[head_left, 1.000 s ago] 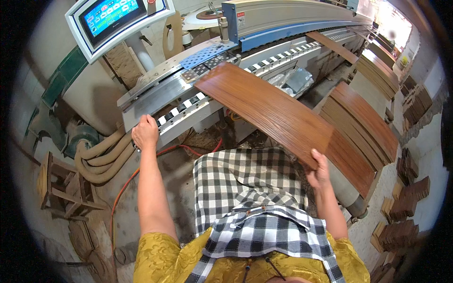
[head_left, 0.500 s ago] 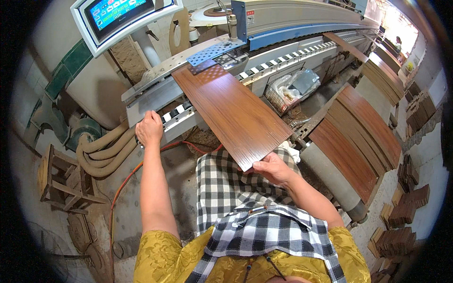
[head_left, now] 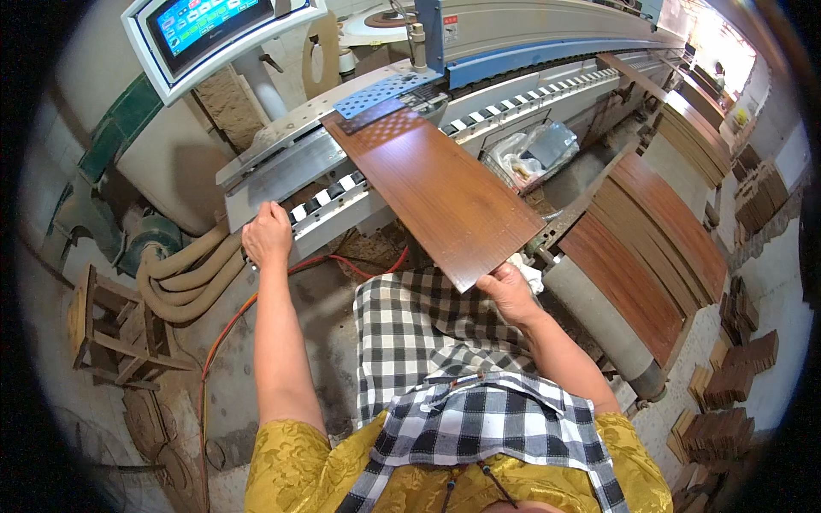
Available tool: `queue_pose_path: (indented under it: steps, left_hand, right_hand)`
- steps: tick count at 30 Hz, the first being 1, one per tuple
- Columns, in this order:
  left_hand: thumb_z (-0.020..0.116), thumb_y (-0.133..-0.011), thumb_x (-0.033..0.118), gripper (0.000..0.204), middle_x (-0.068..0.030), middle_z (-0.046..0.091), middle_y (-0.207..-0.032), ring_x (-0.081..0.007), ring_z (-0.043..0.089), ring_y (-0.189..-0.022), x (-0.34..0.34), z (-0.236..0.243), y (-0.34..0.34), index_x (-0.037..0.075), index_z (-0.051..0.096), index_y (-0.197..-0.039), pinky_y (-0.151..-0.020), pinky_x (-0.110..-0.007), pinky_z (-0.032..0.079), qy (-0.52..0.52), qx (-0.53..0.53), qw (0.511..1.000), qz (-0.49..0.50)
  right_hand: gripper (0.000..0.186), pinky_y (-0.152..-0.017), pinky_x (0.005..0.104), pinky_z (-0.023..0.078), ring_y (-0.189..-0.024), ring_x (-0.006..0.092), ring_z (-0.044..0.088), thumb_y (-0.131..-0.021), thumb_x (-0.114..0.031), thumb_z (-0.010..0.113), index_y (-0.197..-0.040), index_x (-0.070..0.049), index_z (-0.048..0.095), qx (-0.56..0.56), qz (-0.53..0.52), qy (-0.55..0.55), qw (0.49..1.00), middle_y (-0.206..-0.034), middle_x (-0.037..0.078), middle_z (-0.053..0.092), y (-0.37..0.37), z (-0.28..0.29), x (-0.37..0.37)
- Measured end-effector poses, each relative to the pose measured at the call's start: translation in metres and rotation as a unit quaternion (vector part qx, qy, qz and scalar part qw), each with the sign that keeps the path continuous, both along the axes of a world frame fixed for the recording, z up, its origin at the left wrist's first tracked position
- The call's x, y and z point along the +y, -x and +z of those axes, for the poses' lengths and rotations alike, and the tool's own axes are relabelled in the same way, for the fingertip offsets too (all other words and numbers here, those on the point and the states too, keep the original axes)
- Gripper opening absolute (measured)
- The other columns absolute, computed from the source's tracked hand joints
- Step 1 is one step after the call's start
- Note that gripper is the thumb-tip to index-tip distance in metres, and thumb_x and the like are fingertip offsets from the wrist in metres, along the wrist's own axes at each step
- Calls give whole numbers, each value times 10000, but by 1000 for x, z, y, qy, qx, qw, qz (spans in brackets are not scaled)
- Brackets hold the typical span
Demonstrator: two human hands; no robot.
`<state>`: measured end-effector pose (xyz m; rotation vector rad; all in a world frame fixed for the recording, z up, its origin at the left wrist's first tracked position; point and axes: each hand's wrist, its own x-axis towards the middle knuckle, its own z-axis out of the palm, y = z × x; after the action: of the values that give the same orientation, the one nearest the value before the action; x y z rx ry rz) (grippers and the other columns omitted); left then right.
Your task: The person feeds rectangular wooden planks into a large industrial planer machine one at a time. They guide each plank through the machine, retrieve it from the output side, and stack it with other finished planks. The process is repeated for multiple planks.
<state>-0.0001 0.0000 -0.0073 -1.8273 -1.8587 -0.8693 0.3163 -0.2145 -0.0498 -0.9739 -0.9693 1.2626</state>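
Observation:
A long brown wood-grain board (head_left: 440, 192) lies slanted across the feed track of a machine, its far end beneath a blue perforated plate (head_left: 380, 94). At the board's near corner, my right hand (head_left: 508, 293) grips the edge, thumb on top and fingers underneath. My left hand (head_left: 268, 235) is closed at the near left end of the machine's metal bed (head_left: 278, 181), beside the black-and-white conveyor pads (head_left: 328, 199). Its fingers curl over the edge there, and what they hold, if anything, is hidden.
A lit control screen (head_left: 201, 34) stands at the upper left. Stacked boards (head_left: 633, 248) rest on a roller stand (head_left: 599, 329) to the right. A wire basket (head_left: 532, 158) holds plastic bags behind the board. Ribbed hoses (head_left: 192, 278) and a wooden stool (head_left: 128, 329) are at left.
The board has moved farther along the track, away from me and to the right, with my right hand following on its corner. My left hand has barely shifted.

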Motion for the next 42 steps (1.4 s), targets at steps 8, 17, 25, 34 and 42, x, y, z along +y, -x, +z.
queue_pose_path:
  steps: [8,17,25,34,42]
  left_hand:
    - [437,-845,261,292,-190,601,-634,-345,587,-605,-2,2,-2,56,574,-690,-644,-415,442,7,1,1000,5]
    - [414,-856,277,307,-193,602,-657,-364,580,-627,3,-2,3,61,585,-721,-644,-441,437,5,-5,1000,-13]
    - [433,-844,259,290,-189,592,-624,-356,577,-591,-1,1,0,61,575,-687,-625,-427,438,-6,9,1000,-5]
    - [429,-848,264,300,-188,587,-608,-348,584,-595,-1,0,1,59,575,-686,-621,-429,439,-9,13,1000,2]
    - [430,-848,261,297,-192,590,-618,-351,585,-605,8,-9,0,57,569,-682,-624,-435,441,-3,12,1000,-6]
  right_hand:
    - [312,-642,281,469,-651,152,576,-848,-340,565,-824,-29,566,23,-106,-11,994,-740,68,613,-45,-8,7]
    - [348,-441,217,386,-465,99,487,-856,-380,546,-679,-80,541,80,-273,63,957,-523,12,517,-92,1,17]
    - [244,-594,223,436,-627,87,531,-868,-270,546,-928,-40,602,-69,-461,117,877,-748,35,606,-176,-42,-86]
    - [539,-847,417,393,-972,365,517,-805,-397,555,-1202,-42,471,-512,-629,452,372,-1036,184,575,-291,-102,-309]
    - [573,-842,398,410,-1027,287,522,-757,-329,662,-1152,52,494,-180,-556,466,664,-1130,158,547,-385,-153,-377]
